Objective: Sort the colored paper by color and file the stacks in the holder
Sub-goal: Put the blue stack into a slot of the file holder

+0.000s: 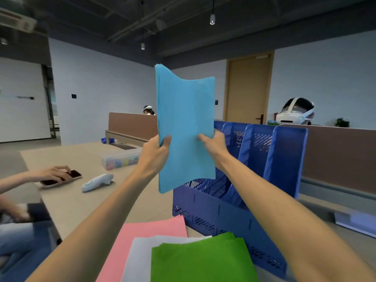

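Paper (185, 119), blue, between left hand (156, 152), right hand (214, 145)

Both hands hold a blue stack (186, 127) upright above the holder (284, 159), the left hand (155, 152) and right hand (213, 144) pinching its side edges. Pink (142, 231), white (138, 253) and green (201, 261) stacks lie on the surface (81, 200).

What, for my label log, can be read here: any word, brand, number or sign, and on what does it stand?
None: no text is legible in this view.
Small pale plate atop the tan wooden door: too blurred to read.
Blue perforated plastic file holder: no label visible.
Light blue paper stack, pink paper sheets, white paper sheets, green paper sheets: blank.
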